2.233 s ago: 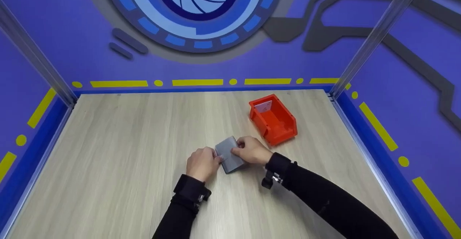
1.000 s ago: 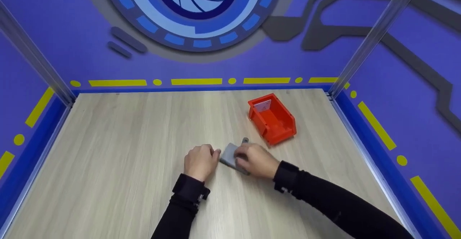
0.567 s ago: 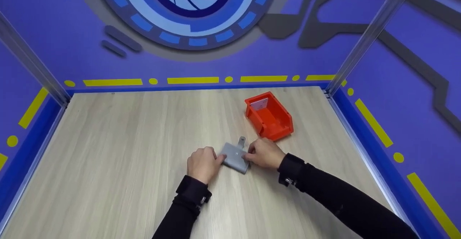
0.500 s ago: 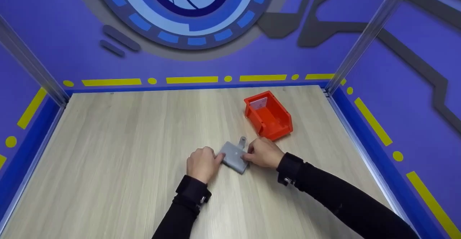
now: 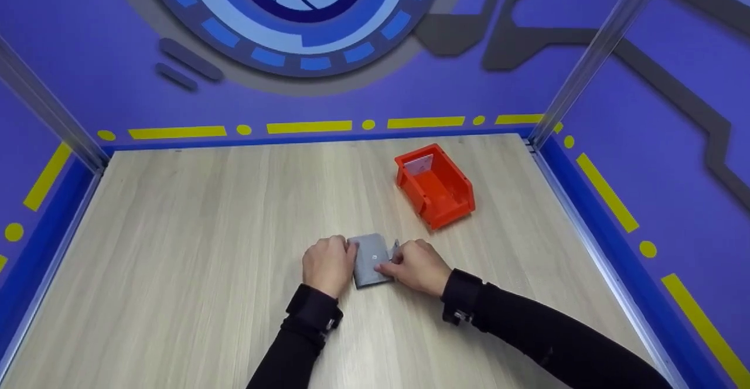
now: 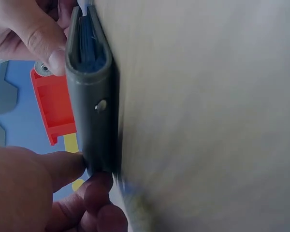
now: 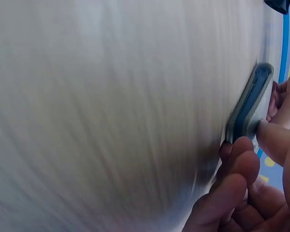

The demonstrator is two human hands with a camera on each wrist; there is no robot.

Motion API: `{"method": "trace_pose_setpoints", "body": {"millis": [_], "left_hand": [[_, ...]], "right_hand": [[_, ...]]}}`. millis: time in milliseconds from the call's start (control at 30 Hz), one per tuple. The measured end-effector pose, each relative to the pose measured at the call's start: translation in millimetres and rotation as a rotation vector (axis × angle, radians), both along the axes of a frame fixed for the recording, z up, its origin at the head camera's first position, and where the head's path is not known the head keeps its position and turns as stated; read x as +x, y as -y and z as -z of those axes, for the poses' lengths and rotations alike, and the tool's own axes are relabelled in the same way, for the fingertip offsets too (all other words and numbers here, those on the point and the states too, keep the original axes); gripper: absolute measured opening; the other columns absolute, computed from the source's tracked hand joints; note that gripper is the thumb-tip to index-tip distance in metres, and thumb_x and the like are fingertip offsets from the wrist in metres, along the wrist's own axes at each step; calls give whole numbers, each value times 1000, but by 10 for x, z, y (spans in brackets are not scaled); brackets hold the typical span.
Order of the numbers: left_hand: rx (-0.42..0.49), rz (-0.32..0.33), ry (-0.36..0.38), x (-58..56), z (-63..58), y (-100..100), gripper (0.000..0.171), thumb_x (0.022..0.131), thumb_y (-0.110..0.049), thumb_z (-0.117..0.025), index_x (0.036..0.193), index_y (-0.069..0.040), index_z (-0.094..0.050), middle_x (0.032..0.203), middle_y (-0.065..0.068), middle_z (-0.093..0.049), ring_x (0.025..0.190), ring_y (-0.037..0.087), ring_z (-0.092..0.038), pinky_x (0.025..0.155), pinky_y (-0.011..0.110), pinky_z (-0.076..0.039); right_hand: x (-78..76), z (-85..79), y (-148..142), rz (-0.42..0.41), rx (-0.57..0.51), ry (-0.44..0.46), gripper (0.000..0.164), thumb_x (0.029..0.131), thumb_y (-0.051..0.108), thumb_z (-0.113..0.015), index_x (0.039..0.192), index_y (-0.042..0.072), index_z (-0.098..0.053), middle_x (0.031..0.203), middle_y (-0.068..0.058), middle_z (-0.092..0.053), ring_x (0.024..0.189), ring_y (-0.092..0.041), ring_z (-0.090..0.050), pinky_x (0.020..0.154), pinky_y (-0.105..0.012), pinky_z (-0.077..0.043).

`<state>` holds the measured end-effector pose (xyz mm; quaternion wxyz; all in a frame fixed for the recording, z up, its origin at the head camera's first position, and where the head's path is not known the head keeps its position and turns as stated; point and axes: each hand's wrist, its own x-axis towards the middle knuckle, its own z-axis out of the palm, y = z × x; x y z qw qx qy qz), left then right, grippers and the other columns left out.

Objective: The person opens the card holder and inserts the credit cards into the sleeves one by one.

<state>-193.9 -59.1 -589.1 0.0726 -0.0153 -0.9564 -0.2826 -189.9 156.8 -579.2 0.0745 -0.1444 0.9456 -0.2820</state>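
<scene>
A grey folded card holder [image 5: 369,254] stands between both hands at the middle front of the table. My left hand [image 5: 328,266] pinches its left edge; in the left wrist view thumb and fingers close on one end of it. My right hand [image 5: 422,266] pinches the right edge, thumb on the cover and fingers at the edge in the right wrist view. Beside the right fingers a short snap strap [image 5: 395,248] sticks out, unfastened. A metal snap stud [image 6: 101,105] shows on the spine. Blue-looking inner sleeves [image 7: 251,99] are seen between the covers.
A red open-fronted plastic bin [image 5: 436,187] stands behind the right hand, with a pale label inside its back wall. The wooden tabletop [image 5: 205,231] is enclosed by blue patterned panels [image 5: 480,93] at the back and sides.
The strap, tucked out of sight at first, came into view pointing away. Since half a second ago the card holder has turned more upright, and the right hand has shifted nearer me.
</scene>
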Motion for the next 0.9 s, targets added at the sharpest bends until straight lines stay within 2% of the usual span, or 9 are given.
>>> {"method": "trace_pose_setpoints", "body": {"millis": [67,100,200,300,333,500,733,900], "left_hand": [[3,6,-11,7,-6,9,50,102,-29,-78,61,-18,-51,60,-3,-53,54,17,-47,54,36,-35],[9,15,-38,-15,91,43,50,102,-34,-78,62,-19,-52,61,-4,-54,55,16,-48,54,36,-36],[10,30,-21,-2,59,70,49,98,-38,-82,63,-18,-55,61,-5,-55,55,15,-49,54,35,-36],[13,51,27,11,-24,98,48,96,-43,-84,64,-18,-58,63,-4,-57,57,16,-51,54,34,-36],[9,52,68,42,-158,78,47,94,-40,-86,63,-17,-58,63,-3,-57,57,17,-52,54,34,-36],[-10,67,143,70,-293,119,47,91,-45,-87,64,-17,-61,66,-2,-60,59,17,-53,55,33,-36],[-37,104,216,74,-274,83,55,90,-51,-88,63,-18,-53,66,-3,-54,58,16,-48,54,33,-34],[-36,110,224,60,-225,76,58,90,-48,-89,62,-19,-48,65,-3,-52,59,17,-47,55,35,-33]], "right_hand": [[8,14,9,15,-5,-17,55,95,43,-87,56,22,-54,56,16,-34,57,-5,-37,57,-22,-26],[9,18,11,21,-7,-19,56,95,43,-88,56,22,-54,56,16,-33,57,-5,-36,57,-22,-26],[1,13,11,24,-8,-4,57,95,44,-87,55,23,-53,55,16,-33,56,-5,-36,57,-22,-25],[-22,-14,-8,10,6,37,58,96,46,-86,54,24,-51,55,16,-32,55,-5,-35,55,-23,-24],[-32,-32,-20,6,10,59,59,96,47,-85,54,24,-51,55,16,-32,54,-6,-35,54,-24,-24],[-122,-182,-80,9,25,143,55,97,49,-84,54,22,-60,52,14,-38,51,-8,-38,52,-26,-25],[-255,-344,-175,54,56,131,38,101,34,-74,66,18,-72,58,11,-48,59,-11,-45,58,-28,-33],[-287,-371,-175,41,45,155,26,102,26,-69,82,15,-82,64,8,-57,64,-12,-51,62,-29,-40]]}}
